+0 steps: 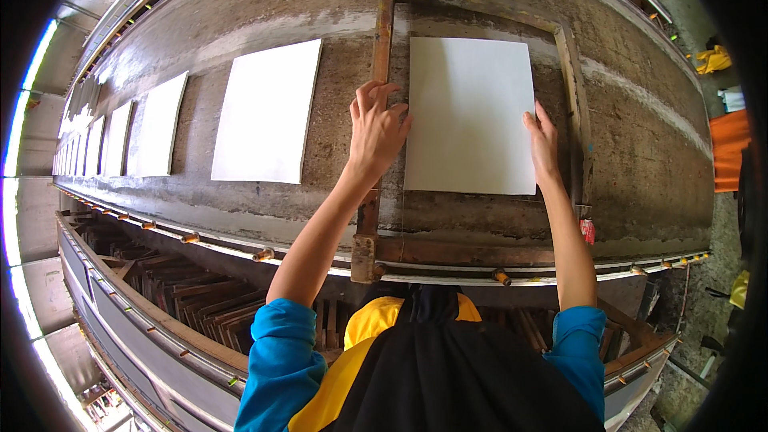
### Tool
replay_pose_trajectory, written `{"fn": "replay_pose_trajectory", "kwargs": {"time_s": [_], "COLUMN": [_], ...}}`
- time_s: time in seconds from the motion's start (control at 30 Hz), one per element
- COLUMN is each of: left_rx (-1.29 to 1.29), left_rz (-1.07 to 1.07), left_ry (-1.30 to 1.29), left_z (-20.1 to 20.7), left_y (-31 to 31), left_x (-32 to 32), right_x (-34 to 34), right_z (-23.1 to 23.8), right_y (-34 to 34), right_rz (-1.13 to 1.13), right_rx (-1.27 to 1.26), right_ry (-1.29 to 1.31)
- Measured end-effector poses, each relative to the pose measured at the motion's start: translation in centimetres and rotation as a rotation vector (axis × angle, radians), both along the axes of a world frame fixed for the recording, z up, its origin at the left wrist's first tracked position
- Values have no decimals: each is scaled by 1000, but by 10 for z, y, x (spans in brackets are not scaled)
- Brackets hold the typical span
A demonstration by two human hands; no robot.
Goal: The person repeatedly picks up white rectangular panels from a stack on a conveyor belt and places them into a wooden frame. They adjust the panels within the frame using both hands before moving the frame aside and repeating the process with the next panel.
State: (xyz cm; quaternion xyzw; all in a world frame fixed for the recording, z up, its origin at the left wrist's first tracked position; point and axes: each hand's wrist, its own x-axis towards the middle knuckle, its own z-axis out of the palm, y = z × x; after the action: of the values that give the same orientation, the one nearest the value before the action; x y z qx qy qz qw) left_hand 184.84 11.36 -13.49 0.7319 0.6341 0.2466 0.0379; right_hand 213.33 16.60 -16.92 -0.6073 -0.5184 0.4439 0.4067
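Observation:
A blank white sheet (470, 116) lies inside a worn wooden frame (574, 72) on the long brown-stained table. My right hand (545, 144) is at the sheet's right edge, its thumb and fingers closed on that edge. Over the frame's left bar is my left hand (378, 130), its bent fingers spread apart and their tips near the sheet's left edge. Whether those fingertips touch the sheet cannot be made out. A wooden block (364, 258) sits at the frame's near left corner, by the table edge.
More white sheets, one nearby (268, 112), lie in a row toward the left. Metal pegs (264, 254) line the table's near rail. Below it, many wooden frames (212, 308) stand stacked on a rack. Orange cloth (730, 152) hangs beyond the right end.

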Motion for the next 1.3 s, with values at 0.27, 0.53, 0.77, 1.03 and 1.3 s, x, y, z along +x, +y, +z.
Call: {"fn": "replay_pose_trajectory", "kwargs": {"time_s": [0.27,0.53,0.77,1.03,1.3], "left_rx": [-18,-22,-35,-46,-41], "left_rz": [-4,-8,-7,-7,-16], "left_ry": [27,18,39,59,46], "left_z": [1,2,1,1,0], "left_y": [-1,-1,1,0,1], "left_x": [0,0,1,0,0], "right_x": [-3,0,9,-5,-7], "right_z": [0,-5,-25,-26,-26], "right_y": [-3,-2,2,-11,-19], "right_rz": [-16,-5,29,-56,-54], "right_rx": [59,281,480,450,475], "right_ry": [-169,-628,-737,-947,-965]}}
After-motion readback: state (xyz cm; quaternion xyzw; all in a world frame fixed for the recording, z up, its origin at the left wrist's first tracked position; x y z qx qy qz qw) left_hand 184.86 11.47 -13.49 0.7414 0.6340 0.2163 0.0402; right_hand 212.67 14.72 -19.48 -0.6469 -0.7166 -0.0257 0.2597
